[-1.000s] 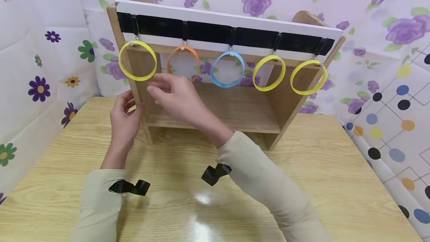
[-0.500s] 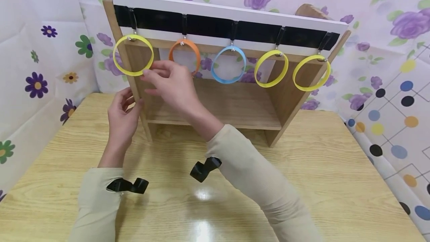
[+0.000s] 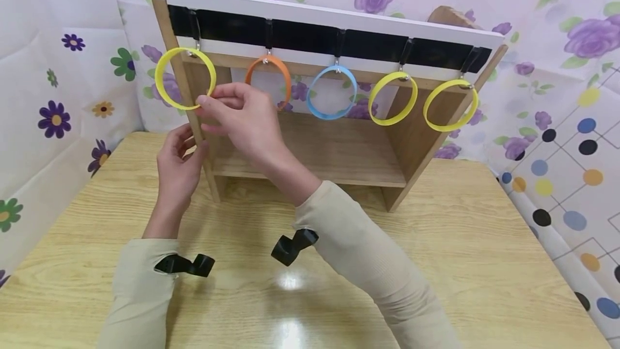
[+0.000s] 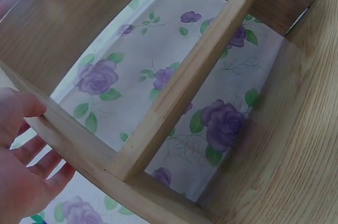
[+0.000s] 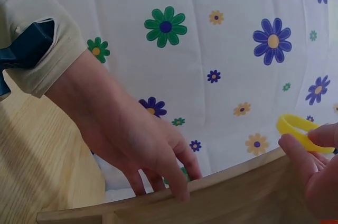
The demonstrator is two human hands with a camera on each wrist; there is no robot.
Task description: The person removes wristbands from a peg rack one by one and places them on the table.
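My right hand point(image 3: 249, 120) pinches the lower right rim of the leftmost yellow ring point(image 3: 159, 74) between thumb and fingers. That ring overlaps a small metal hook point(image 3: 192, 54) under the black strip in the head view. In the right wrist view, the yellow band point(image 5: 288, 126) sits between thumb and fingertips. Lower down, my left hand point(image 3: 180, 166) grips the left side panel point(image 4: 95, 174) of a wooden rack, thumb on the inner side and fingers outside. Along the rack's front hang an orange ring point(image 3: 288, 88), partly behind my right hand, and a blue ring point(image 3: 355, 93).
Two more yellow rings point(image 3: 414, 98) hang at the right end of the rack. A white board with a black strip point(image 3: 305, 36) spans its top front. The rack's lower shelf point(image 3: 339, 149) stands over a wood-grain table point(image 3: 436, 263). Flowered cloth point(image 3: 58, 176) surrounds the table.
My right hand has moved left onto the leftmost yellow ring and pinches its rim; the ring has shifted slightly left. My left hand stays on the side panel.
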